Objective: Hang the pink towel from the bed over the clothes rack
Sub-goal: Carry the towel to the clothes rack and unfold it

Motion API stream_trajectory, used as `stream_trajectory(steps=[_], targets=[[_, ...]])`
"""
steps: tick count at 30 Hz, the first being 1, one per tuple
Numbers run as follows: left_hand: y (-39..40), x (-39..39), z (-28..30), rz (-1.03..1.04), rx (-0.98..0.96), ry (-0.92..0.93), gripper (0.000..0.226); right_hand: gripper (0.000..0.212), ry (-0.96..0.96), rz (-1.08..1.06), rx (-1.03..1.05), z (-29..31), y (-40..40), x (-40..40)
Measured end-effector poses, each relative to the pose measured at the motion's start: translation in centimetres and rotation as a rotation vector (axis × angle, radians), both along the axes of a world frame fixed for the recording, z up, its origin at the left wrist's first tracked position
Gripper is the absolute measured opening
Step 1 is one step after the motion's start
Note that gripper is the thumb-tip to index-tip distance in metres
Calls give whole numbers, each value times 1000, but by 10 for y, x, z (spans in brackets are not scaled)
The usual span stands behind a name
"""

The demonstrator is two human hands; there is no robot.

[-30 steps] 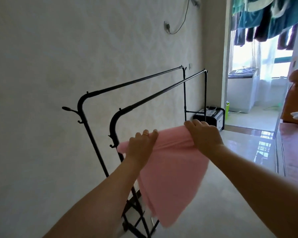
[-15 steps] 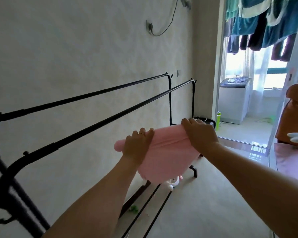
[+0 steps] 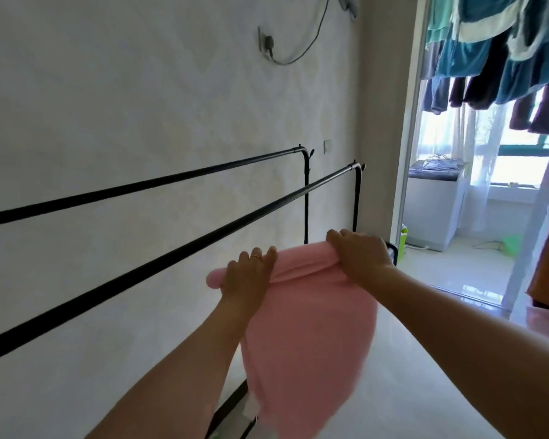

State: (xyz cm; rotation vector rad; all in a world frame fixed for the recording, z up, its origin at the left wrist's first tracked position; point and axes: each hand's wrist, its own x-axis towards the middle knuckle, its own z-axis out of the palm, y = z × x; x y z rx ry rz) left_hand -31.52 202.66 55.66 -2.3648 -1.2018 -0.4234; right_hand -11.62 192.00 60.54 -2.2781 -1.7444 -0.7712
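Two bare hands are seen gripping one pink towel (image 3: 301, 337) along its bunched upper edge, just below the centre of the view. The left hand (image 3: 246, 274), with a ring (image 3: 256, 256) on one finger, is clenched over the towel's left end, a short rolled tip of cloth sticking out past it toward 9 o'clock. The right hand (image 3: 360, 251) is closed over the towel's right end, knuckles up, with the fingers curled down over the fold. Between the hands the cloth is stretched in a soft ridge, and the rest hangs down toward 6 o'clock, blurred at its lower edge.

The towel is held in the air, on the near side of the clothes rack (image 3: 184, 242) and apart from it; no rail is touched. The rack's two black rails are seen running from the left edge, at 9 o'clock, up toward the middle, ending in bent uprights at about 12 o'clock from the hands. A pale patterned wall (image 3: 140, 106) lies behind the rack, with a plugged-in cable (image 3: 268, 44) at 11 o'clock. Through a doorway at 2 o'clock, hanging blue and dark garments (image 3: 488, 55) and a white washing machine (image 3: 433, 201) are visible.
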Motion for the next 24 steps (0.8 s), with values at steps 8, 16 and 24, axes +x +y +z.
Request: stream_trajectory(steps=[8, 16, 24], targets=[[67, 83, -6, 83, -56, -11, 71, 30, 55, -36, -81, 2, 83, 75], [73, 185, -25, 95, -274, -215, 62, 28, 193, 68, -155, 15, 151, 140], [70, 286, -4, 277, -121, -564, 36, 25, 350, 320, -213, 27, 187, 198]])
